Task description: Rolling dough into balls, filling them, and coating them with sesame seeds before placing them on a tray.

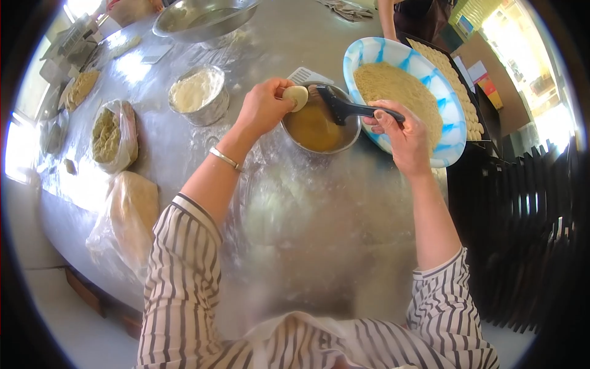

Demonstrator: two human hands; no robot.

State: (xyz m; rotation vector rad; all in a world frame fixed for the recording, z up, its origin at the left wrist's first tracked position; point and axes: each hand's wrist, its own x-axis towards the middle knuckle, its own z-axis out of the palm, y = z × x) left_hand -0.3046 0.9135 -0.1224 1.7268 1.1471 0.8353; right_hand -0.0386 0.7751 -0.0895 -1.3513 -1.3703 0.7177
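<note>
My left hand [267,105] holds a small round piece of pale dough [296,97] between thumb and fingers, over the left rim of a metal bowl. Yellowish-brown liquid [318,127] fills part of that metal bowl [322,151]. From the right, my right hand [403,133] grips the black handle of a pastry brush [352,109]; its bristles are above the liquid, close to the dough piece. Right of the bowl, a blue-and-white plastic basin [454,138] holds light brown crumbs or seeds [401,94], too fine to tell which. A slotted white scraper [309,75] lies behind the bowl.
A tin of flour [198,90], a bag of greenish filling [110,136] and a bagged dough mass [133,212] stand left on the metal table [295,258]. A large metal basin [203,20] is behind. Beyond the plastic basin, a tray [477,133] holds several dough pieces; another person's arm [387,20] is near.
</note>
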